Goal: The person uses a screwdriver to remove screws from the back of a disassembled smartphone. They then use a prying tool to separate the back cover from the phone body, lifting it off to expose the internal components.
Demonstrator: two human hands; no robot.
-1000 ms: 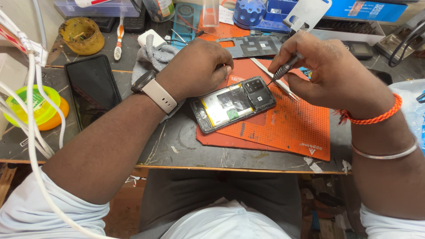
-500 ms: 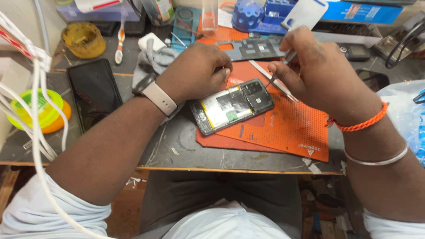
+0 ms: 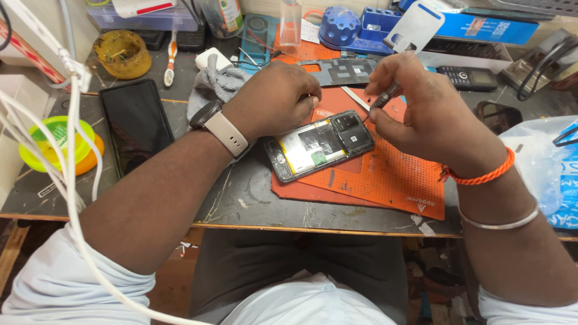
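An opened smartphone (image 3: 319, 146) with its back removed lies on an orange perforated mat (image 3: 385, 174), showing its battery and camera module. My left hand (image 3: 274, 99), with a watch on the wrist, rests curled at the phone's top edge and steadies it. My right hand (image 3: 421, 111) grips a thin screwdriver (image 3: 380, 103) whose tip points down at the phone's camera corner. A detached grey phone frame (image 3: 343, 71) lies just behind my hands.
A second phone (image 3: 135, 123) lies face up, screen dark, at the left beside a green and orange dish (image 3: 51, 141). A grey cloth (image 3: 214, 87), a jar, a toothbrush, blue tool holders and a plastic bag (image 3: 533, 159) crowd the bench. White cables hang at the left.
My right hand has lifted slightly and shifted left with the screwdriver, bringing its tip nearer the phone's camera corner. The left hand stays on the phone.
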